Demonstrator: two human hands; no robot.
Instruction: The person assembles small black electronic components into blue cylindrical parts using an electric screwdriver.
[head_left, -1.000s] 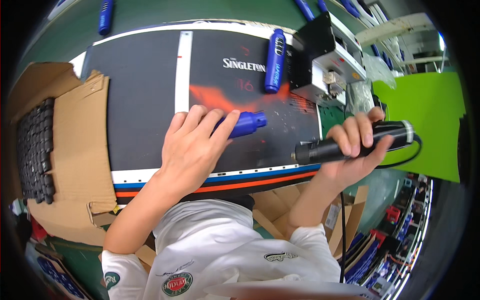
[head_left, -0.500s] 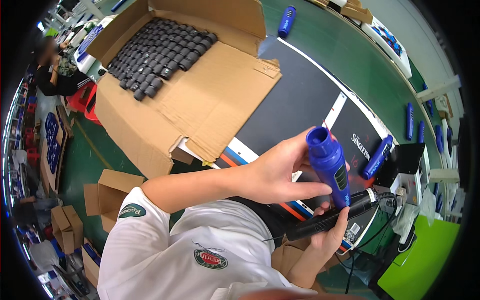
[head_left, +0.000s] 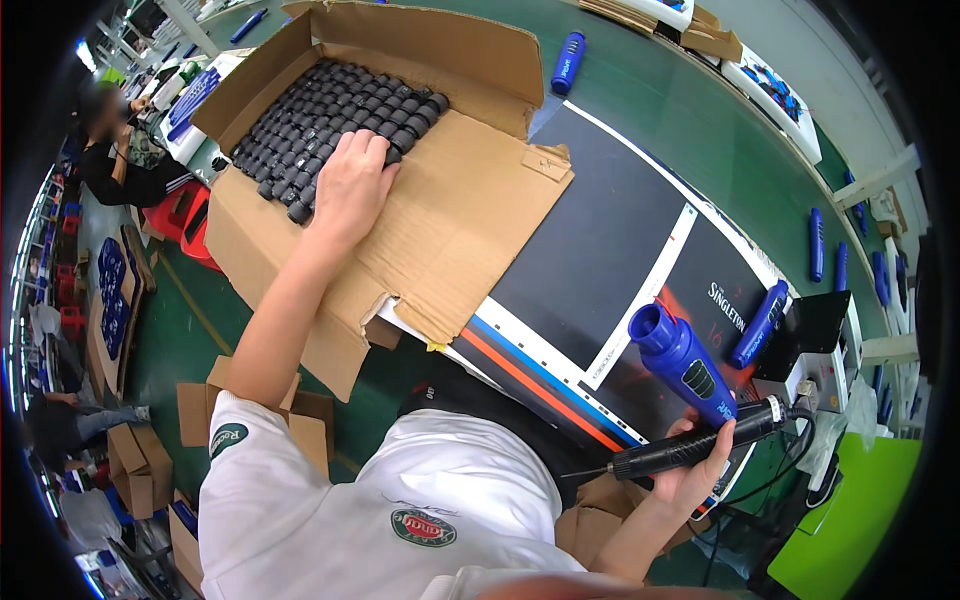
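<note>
Cardboard first, over on the left: an open box (head_left: 440, 235) on the desk (head_left: 680, 130), flaps folded out, presumably so the packed rows of black cylindrical parts (head_left: 320, 125) are easy to reach. Left hand (head_left: 350, 185) is right at the rows' near edge — fingers bent, tips against the parts; whether that grip has hold of one, I cannot tell. Across the dark printed mat (head_left: 590, 230) now, to the right hand (head_left: 690, 478): this grip is closed, wrapped round a black electric screwdriver (head_left: 645, 459), bit pointing left. And it's a double load — a blue tubular housing (head_left: 690, 368) is pinned by its lower end against the driver, tilted, open mouth up and to the left, seemingly to free the other hand. Just beyond, a second blue housing (head_left: 760, 325) lies beside a black-and-silver machine (head_left: 810, 345).
</note>
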